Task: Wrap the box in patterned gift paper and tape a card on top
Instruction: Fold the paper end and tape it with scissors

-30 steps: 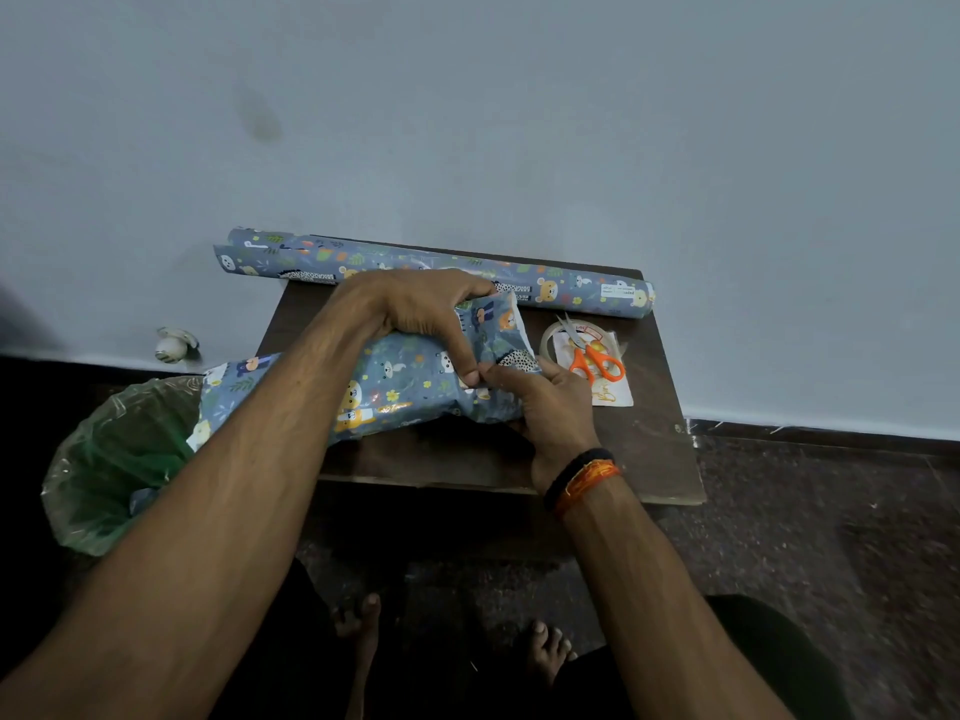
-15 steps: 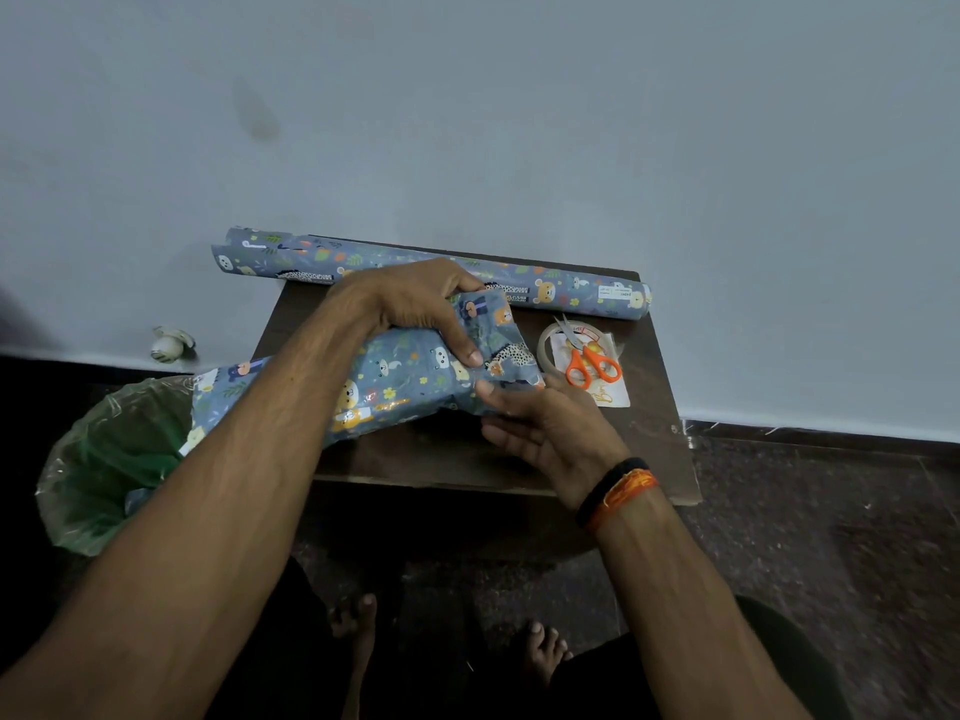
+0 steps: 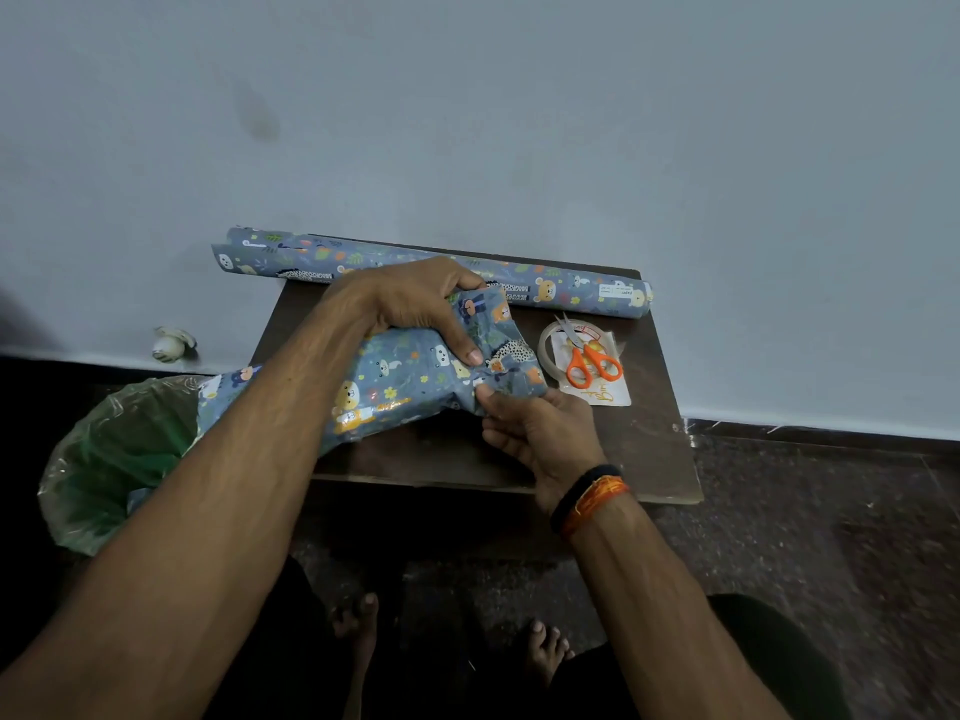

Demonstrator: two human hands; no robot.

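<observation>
**End fold held, tape not yet applied**

Grip first: the left hand [image 3: 415,304] was curled over the top of the wrapped box [image 3: 395,387], thumb pressed on the folded end, while the right hand [image 3: 535,433] was seen with its fingers pinching the loose paper flap from below. The box was lying across the left part of the bench [image 3: 649,459], its far end overhanging toward a green-lined bin [image 3: 114,459].

Risks were judged as follows: the flap could be let spring open, since both hands were occupied and the tape roll [image 3: 550,340] was lying apart under the orange scissors [image 3: 592,363]; thin paper could be torn by a hard pull; the overhanging end could be tipped binward.

Gold script on the card [image 3: 608,397] could not be read. A small label on the paper roll [image 3: 571,288] was too small to read.
</observation>
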